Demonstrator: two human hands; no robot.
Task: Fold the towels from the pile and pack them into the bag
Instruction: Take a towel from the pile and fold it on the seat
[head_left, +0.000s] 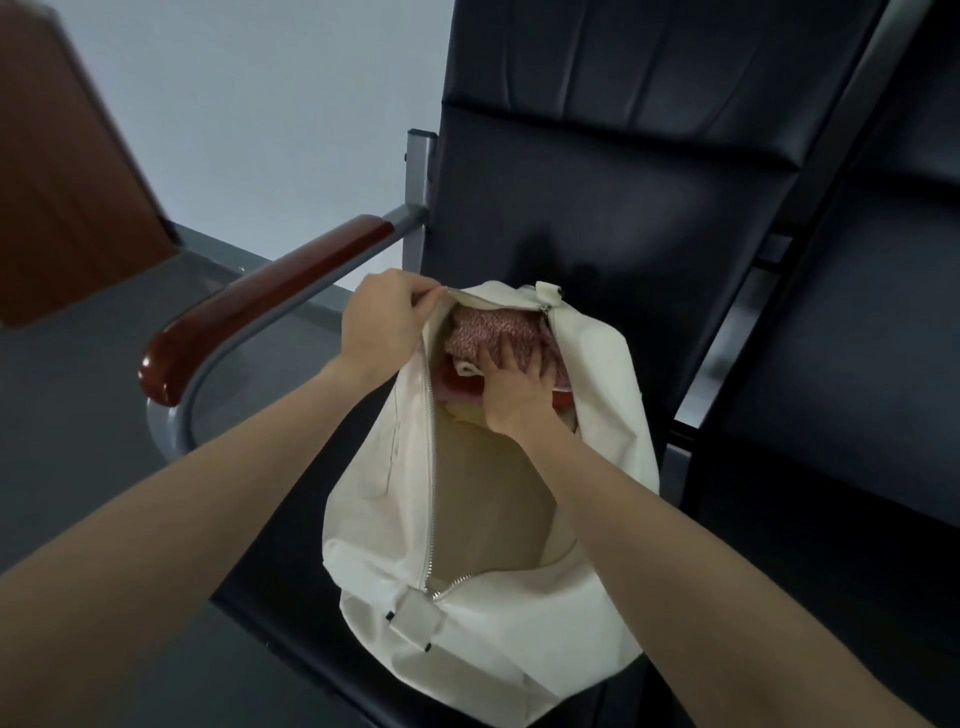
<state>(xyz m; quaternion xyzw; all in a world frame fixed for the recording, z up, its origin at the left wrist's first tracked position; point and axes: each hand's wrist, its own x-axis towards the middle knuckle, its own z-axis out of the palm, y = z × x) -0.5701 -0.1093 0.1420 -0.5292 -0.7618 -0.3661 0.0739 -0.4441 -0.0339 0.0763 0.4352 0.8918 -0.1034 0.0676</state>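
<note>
Left hand (387, 322) is pinching the bag (483, 545) rim open mid-frame; right hand (514, 387), fingers spread, is pressing towels (491, 327) inside. Packing seems well along.

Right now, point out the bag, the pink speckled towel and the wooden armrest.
bag (483, 644): head view, near cream side panel.
pink speckled towel (488, 325): head view, top fold inside the opening.
wooden armrest (270, 291): head view, middle of the wood.

No text or label can be read anywhere.

A black padded chair (597, 197) with a wooden armrest (270, 296) stands against a pale wall (249, 104).
</note>
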